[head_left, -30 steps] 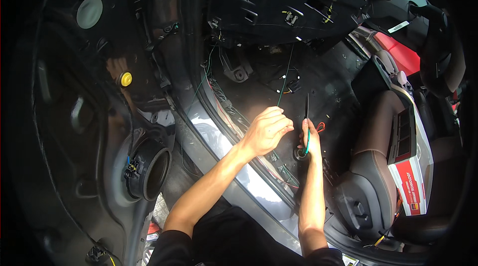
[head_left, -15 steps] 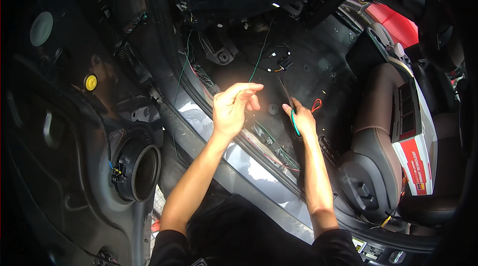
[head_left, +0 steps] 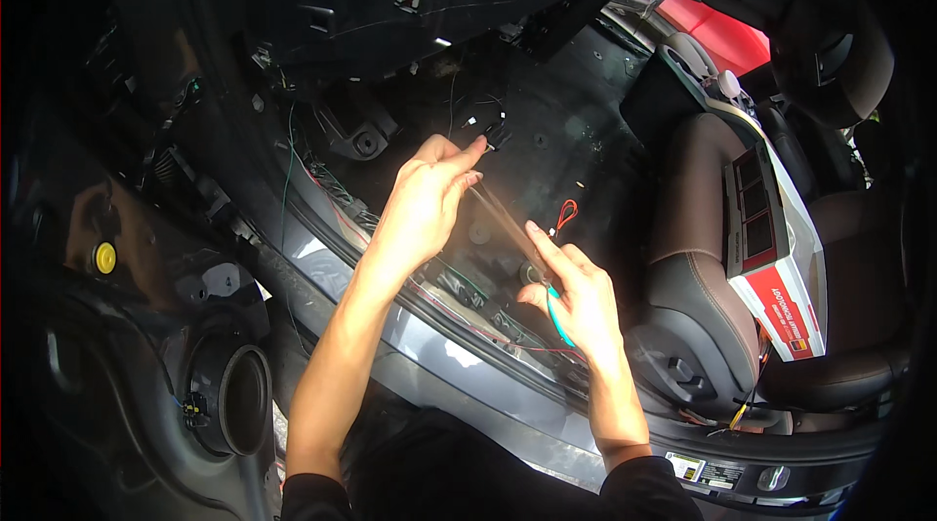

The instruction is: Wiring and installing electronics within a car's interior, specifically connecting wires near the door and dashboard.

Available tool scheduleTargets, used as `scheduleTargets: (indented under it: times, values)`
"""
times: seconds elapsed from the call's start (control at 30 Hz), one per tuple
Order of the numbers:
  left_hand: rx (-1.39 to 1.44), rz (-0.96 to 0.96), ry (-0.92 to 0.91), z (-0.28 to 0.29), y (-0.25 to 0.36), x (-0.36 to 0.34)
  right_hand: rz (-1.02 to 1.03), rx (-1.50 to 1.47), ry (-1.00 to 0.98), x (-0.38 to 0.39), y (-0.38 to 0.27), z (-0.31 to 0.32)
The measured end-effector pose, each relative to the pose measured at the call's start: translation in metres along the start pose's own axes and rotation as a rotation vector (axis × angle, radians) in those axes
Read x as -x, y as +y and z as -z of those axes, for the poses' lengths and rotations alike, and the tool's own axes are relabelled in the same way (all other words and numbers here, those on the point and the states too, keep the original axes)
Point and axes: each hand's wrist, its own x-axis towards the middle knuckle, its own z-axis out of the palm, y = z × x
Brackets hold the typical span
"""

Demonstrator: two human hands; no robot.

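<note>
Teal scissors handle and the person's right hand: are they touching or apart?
Touching: the head view shows the teal scissors handle lying against the right hand, beside the thumb.

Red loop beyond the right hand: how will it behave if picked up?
The red loop looks thin, so probably light. It curves tightly, so it likely bends easily. Its ends are hard to make out, so it might tug if attached.

Lettering (head_left: 786, 311) on red-and-white box (head_left: 805, 262), printed labels (head_left: 685, 465) on door frame (head_left: 810, 482)
</note>
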Motion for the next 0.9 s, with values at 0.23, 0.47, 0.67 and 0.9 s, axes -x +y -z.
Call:
scheduleTargets:
  times: [0.23,0.47,0.67,0.9]
  values:
    - [-0.050,0.062,0.039,0.004,0.012,-0.006,-0.018,0.041,0.066,-0.003,0.004,-0.003]
    - [-0.055,0.137,0.038,-0.002,0.018,-0.003,-0.046,-0.159,0.063,0.000,0.016,-0.008]
    - [-0.105,0.110,-0.006,-0.004,0.024,0.007,-0.117,-0.431,0.046,0.002,0.015,-0.021]
    - [-0.206,0.106,0.098,-0.009,-0.002,0.001,-0.176,-0.524,0.094,0.003,0.015,-0.049]
